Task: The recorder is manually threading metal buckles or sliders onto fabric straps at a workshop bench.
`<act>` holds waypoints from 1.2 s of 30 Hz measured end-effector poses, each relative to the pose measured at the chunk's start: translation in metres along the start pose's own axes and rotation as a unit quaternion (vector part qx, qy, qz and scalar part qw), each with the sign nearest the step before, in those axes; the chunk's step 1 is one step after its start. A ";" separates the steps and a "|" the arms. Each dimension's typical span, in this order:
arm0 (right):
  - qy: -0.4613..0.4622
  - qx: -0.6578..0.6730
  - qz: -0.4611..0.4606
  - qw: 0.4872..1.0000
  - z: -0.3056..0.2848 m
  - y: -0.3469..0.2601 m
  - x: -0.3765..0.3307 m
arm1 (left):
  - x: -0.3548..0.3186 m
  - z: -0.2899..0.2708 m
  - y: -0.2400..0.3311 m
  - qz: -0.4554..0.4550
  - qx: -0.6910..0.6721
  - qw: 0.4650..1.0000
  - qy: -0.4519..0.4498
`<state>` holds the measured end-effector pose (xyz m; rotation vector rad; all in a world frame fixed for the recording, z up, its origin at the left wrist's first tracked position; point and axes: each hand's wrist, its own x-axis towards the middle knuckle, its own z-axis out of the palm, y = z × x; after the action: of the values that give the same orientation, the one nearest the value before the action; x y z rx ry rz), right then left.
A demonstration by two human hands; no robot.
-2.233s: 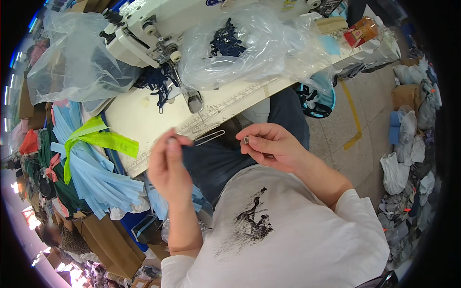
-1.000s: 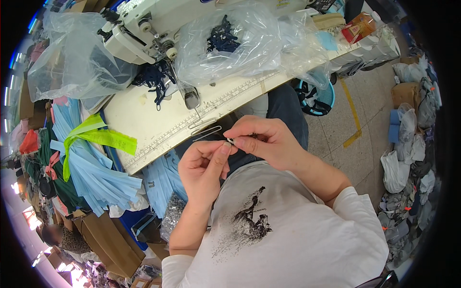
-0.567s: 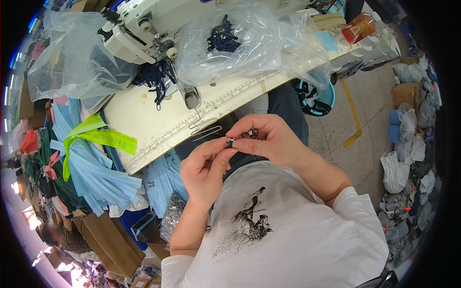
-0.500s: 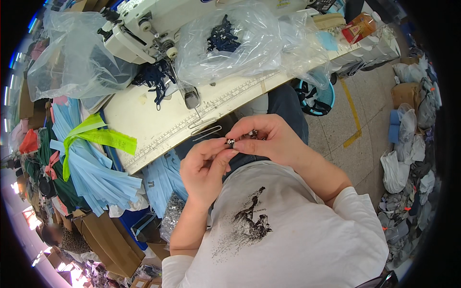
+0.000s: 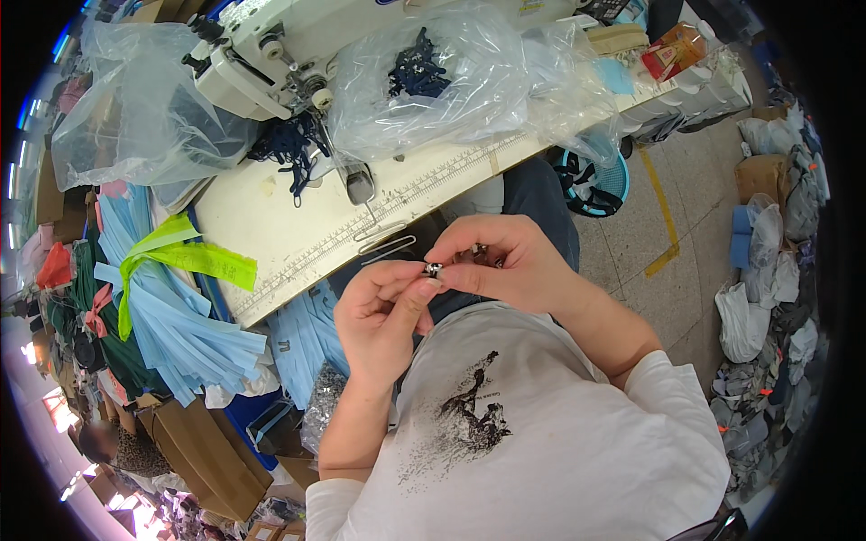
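Over my lap, just off the table's front edge, my two hands meet at their fingertips. A small shiny metal piece with a dark part (image 5: 433, 270) is pinched between them; its exact kind is too small to make out. My left hand (image 5: 374, 316) grips it with thumb and forefinger, the other fingers curled. My right hand (image 5: 519, 261) holds the other side between thumb and forefinger. More small shiny metal pieces (image 5: 487, 256) show inside the curl of my right fingers, partly hidden.
A white sewing machine (image 5: 244, 77) stands on the table (image 5: 262, 212). Dark blue straps (image 5: 293, 149) lie by its needle, and a clear plastic bag (image 5: 487, 99) sits to the right. Light blue strips (image 5: 171, 316) hang at the left. A blue-rimmed basket (image 5: 618, 180) stands on the floor.
My left hand has shifted slightly left, and its fingertips have drawn back a little, so more of the small metal piece shows. My right hand stays nearly still.
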<state>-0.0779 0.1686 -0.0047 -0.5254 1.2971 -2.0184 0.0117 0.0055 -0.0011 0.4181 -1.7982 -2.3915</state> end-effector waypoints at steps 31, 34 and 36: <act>0.030 -0.049 0.044 0.997 -0.003 -0.001 0.002 | -0.003 0.006 -0.001 0.027 0.142 0.989 0.007; 0.036 -0.055 0.048 0.997 0.000 -0.003 0.001 | -0.002 0.005 -0.003 0.131 0.244 0.961 0.016; 0.040 -0.046 0.047 0.997 -0.001 0.000 0.002 | 0.004 0.000 0.001 0.277 0.419 0.865 -0.007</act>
<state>-0.0793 0.1676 -0.0053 -0.4221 1.4416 -1.9271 0.0079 0.0041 -0.0012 -0.0718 -2.4575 -1.1656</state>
